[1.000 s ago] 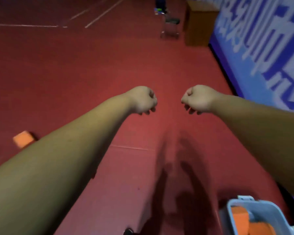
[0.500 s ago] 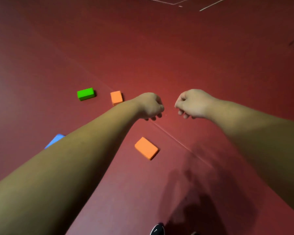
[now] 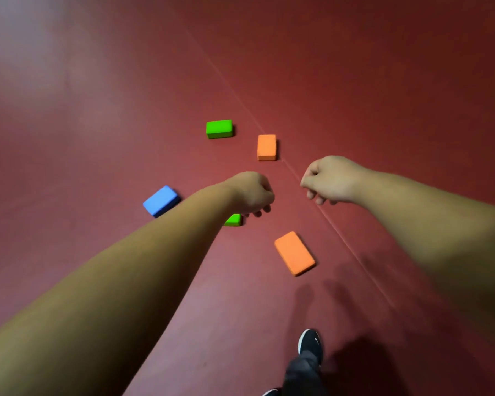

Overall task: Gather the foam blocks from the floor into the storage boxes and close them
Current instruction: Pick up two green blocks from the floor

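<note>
Both grips empty above scattered foam blocks [image 3: 294, 253].

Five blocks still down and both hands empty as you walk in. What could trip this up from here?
1. The near orange block lies just ahead of the shoe; another step could kick or crush it.
2. The second green block is mostly hidden under the left hand, so it may get missed.
3. No storage box is in view, and the right hand is also closed and empty; carrying several blocks back risks drops.
</note>
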Demonstrator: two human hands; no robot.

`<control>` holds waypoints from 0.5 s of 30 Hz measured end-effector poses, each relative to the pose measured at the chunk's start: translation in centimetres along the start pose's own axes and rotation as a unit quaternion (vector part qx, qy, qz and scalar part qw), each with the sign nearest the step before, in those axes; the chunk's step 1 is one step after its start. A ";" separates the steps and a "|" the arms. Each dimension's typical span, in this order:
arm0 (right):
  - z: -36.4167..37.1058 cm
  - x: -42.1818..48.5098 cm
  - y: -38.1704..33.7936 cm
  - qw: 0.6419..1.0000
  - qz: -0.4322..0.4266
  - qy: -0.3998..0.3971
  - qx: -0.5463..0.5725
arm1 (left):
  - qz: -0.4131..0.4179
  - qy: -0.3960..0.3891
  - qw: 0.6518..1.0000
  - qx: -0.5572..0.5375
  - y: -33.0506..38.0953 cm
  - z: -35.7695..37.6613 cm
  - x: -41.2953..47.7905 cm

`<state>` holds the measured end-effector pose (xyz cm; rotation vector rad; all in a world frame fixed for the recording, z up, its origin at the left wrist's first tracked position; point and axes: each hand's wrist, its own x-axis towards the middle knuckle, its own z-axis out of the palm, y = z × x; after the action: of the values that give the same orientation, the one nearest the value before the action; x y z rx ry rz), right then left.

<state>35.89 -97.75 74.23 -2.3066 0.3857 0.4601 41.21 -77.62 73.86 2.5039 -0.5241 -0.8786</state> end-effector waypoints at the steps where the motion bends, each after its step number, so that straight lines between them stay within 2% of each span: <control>1: -0.3 1.5 0.2 1.000 0.002 -0.015 0.002 | -0.017 0.006 1.000 -0.001 -0.4 -0.5 0.8; 8: -2.1 10.8 -1.4 0.997 0.010 -0.072 0.005 | -0.094 0.039 0.992 -0.075 -3.9 -3.4 4.3; 15: 1.8 17.9 -7.9 0.990 -0.021 -0.138 -0.023 | -0.174 0.046 0.975 -0.128 -11.4 -6.4 6.6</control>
<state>54.63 -93.53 70.05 -2.2489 0.1916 0.7627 52.52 -69.50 69.26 2.4156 0.0616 -0.8835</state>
